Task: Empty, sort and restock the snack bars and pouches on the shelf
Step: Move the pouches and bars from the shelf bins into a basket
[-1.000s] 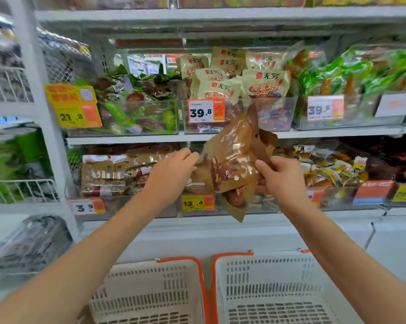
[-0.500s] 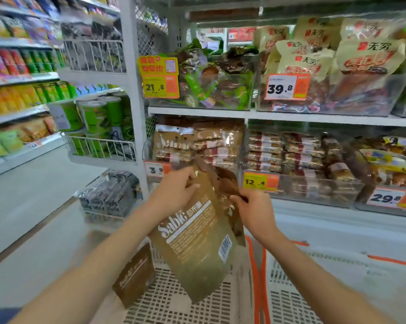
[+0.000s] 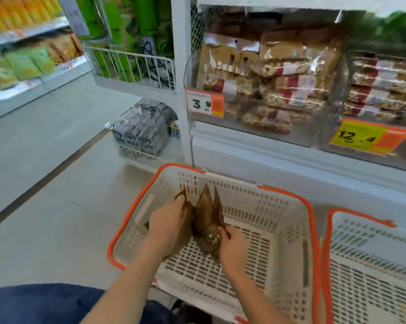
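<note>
Brown pouches upright on edge inside the left white basket, low over its slotted floor, fanned between both hands. Left hand flat against the left pouch, fingers straight along its face. Right hand pinching the near edge of the right pouches. Just right, a second basket. Beyond, snack bars in shelf bins.
</note>
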{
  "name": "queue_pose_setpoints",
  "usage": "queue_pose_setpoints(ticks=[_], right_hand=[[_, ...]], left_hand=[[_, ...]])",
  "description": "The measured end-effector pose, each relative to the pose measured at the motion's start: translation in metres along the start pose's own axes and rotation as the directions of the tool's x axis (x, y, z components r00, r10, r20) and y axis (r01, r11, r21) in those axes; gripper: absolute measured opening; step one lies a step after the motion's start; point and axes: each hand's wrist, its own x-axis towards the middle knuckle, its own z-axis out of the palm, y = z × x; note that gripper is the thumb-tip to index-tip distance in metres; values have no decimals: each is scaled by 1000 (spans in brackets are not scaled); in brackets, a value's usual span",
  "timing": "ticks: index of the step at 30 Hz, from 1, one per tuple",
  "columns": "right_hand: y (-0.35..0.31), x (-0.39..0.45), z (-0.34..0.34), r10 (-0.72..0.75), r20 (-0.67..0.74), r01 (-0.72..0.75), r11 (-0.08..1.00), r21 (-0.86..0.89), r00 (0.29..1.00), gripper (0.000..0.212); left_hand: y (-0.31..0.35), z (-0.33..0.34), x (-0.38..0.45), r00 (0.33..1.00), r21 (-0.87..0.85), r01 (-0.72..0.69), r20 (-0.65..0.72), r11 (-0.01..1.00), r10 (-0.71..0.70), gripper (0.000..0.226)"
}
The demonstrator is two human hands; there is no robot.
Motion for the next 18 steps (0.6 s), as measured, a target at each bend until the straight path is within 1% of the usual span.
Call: queue_pose_setpoints(ticks=[1, 3, 4, 5, 6, 7, 8, 9, 10, 11, 13, 14, 16, 18], right_hand=[[2, -1, 13, -13, 21, 12, 999, 29, 1000, 26], [6, -1, 38, -23, 73, 18, 998, 62, 997, 25], [8, 0, 50, -26, 131, 20, 999, 43, 991, 22], [10, 0, 61, -32, 224, 34, 999, -7, 974, 16], [12, 0, 72, -27, 349, 52, 997, -65, 937, 13], [15, 0, 80, -7, 484, 65, 993, -103, 875, 23], [18, -2, 86, 17, 594, 58, 993, -106, 804, 37], [22, -3, 90, 49, 672, 31, 994, -106, 739, 48], [24, -5, 94, 80, 722, 9, 993, -118, 688, 54], [26, -6, 97, 101, 750, 0, 991, -133, 654, 56], [30, -8, 99, 123, 766, 17, 985, -172, 631, 54], [31, -9, 98, 124, 762, 25, 983, -181, 636, 52], [34, -11, 94, 122, 745, 11, 985, -171, 656, 45], [35, -12, 89, 114, 730, 0, 988, -155, 674, 39]], left_hand=[[-12, 5, 4, 1000, 27, 20, -2, 999, -20, 42], [-30, 13, 10, 998, 28, 42, -37, 999, -41, 40], [-36, 17, 13, 997, 18, 52, -55, 998, -51, 39], [-41, 19, 15, 996, 23, 73, -59, 997, -72, 36], [-46, 23, 18, 994, 34, 96, -57, 995, -94, 31], [-49, 26, 19, 991, 46, 126, -41, 991, -124, 28], [-51, 29, 19, 988, 51, 151, -30, 987, -150, 26], [-53, 33, 18, 985, 54, 172, -14, 984, -172, 23], [-56, 36, 18, 983, 46, 184, -17, 982, -184, 20], [-58, 39, 18, 980, 24, 198, -28, 980, -197, 17], [-60, 39, 19, 971, -75, 225, -66, 971, -230, 20], [-61, 38, 20, 967, -121, 231, -84, 965, -242, 24], [-61, 36, 19, 963, -138, 227, -113, 964, -243, 33], [-58, 35, 15, 967, -132, 227, -83, 965, -239, 41]])
